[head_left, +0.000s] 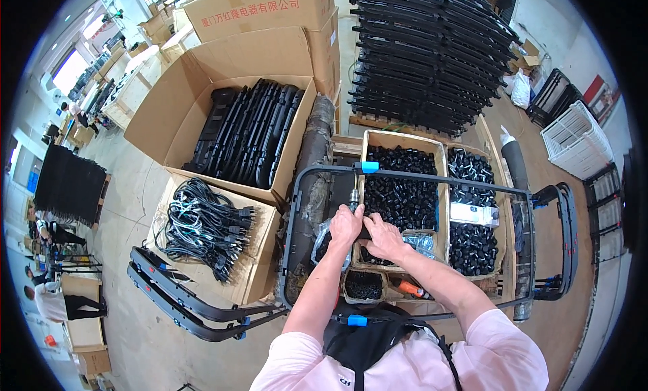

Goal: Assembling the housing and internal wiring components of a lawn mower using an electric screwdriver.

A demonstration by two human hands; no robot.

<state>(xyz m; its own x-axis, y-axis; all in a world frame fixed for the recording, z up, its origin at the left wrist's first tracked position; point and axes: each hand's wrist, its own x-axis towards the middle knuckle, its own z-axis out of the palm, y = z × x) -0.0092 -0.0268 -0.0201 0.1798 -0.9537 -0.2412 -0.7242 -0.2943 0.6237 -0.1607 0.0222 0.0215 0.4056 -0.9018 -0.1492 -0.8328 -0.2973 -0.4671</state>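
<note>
A power drill with a silver chuck (354, 196) points away from me toward the far bar of a black rectangular frame (432, 177). My left hand (345, 225) is closed round the drill just behind the chuck. Against the dark drill body, my right hand (384, 238) has its fingers curled; the two hands nearly touch. Most of the drill's body is hidden under them. Blue clips (369, 167) sit on the frame's far and near bars. Inside the frame, beyond my right hand, lies a box of small black plastic parts (403, 188).
Right of it stand a carton of black caps (474, 252) and a white box (470, 214). Bundled power cords (206, 222) lie on a carton at left. Behind them, an open carton (162, 114) holds black panels. Curved black frames (196, 317) jut out at lower left.
</note>
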